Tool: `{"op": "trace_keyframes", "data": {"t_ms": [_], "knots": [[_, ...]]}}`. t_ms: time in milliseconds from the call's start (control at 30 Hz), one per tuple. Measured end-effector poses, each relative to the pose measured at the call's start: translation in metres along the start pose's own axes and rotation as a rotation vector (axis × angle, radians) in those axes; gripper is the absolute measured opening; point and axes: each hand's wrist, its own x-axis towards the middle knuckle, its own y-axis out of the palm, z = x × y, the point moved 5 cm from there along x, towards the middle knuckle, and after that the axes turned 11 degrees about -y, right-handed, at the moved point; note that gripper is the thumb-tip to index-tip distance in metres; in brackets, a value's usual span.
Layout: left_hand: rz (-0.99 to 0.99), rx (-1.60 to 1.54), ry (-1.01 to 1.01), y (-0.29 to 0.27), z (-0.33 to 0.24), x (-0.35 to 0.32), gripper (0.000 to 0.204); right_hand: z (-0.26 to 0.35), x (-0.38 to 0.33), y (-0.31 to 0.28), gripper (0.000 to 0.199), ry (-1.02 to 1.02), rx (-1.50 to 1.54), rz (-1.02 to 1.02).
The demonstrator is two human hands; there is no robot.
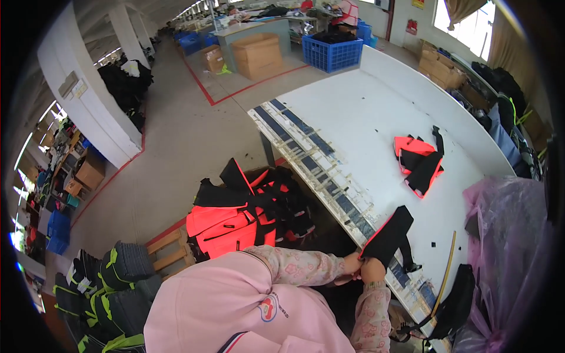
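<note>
Fingers of left hand [352,263] and right hand [372,269] closed on lower end of black fabric panel [389,234] with orange trim, at near edge of white desk [365,117]. Panel tilted up over taped desk edge. Open desk surface beyond, toward far rim. Further orange-black pieces [419,160] well apart at centre. Yellow ruler [445,272] just beside, to the right. Pink plastic sheet [509,259] crowding right side. Orange-black pile [241,215] on floor, left.

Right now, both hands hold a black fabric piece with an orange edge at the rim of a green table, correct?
Not quite: the table is white, not green, as the head view shows. Both the left hand and the right hand do hold the black fabric piece with an orange edge at its rim.
</note>
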Motion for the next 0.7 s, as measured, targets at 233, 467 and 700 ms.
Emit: {"op": "trace_keyframes", "data": {"t_ms": [233,467,700], "knots": [[-0.024,-0.258,-0.046,-0.022,-0.028,-0.028,0.033,0.067,-0.039,-0.088,0.049,-0.477,-0.080,-0.451],[-0.043,-0.250,-0.100,-0.001,-0.009,-0.009,0.024,0.013,-0.011,-0.025,0.038,-0.429,0.032,-0.392],[0.002,-0.408,-0.226,-0.006,-0.001,-0.014,0.025,0.017,-0.014,-0.020,0.026,-0.455,0.161,-0.505]]}}
